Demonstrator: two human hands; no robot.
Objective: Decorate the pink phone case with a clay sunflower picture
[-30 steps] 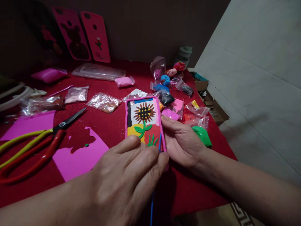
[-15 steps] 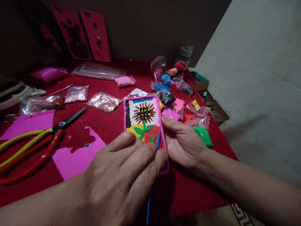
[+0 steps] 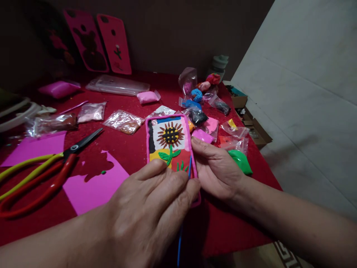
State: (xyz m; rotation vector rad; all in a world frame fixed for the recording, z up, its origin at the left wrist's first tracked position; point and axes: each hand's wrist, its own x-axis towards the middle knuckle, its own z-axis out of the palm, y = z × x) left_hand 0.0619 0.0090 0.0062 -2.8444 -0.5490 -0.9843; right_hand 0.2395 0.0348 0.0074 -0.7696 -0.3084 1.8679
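A pink-rimmed phone case [image 3: 161, 141] faces up, covered in coloured clay with a brown-rayed sunflower [image 3: 170, 135] and a green stem with leaves. My right hand [image 3: 217, 169] grips it by the right edge, thumb on the rim and the other fingers mostly hidden beneath. My left hand [image 3: 150, 203] is closed round a thin blue modelling tool [image 3: 180, 242]. Its upper end lies over the red clay patch near the right rim, beside small green clay blades [image 3: 182, 166]. The left hand covers the lower part of the case.
Scissors [image 3: 71, 150] with yellow and red handles lie at left by cut pink sheets [image 3: 92, 193]. Several bags of clay [image 3: 124, 121] are spread behind the case. Decorated phone cases [image 3: 115, 44] lean at the back. A bottle [image 3: 219, 66] stands at the red table's far corner.
The blue tool and my left hand have shifted slightly to the right over the case. My right hand keeps the same hold.
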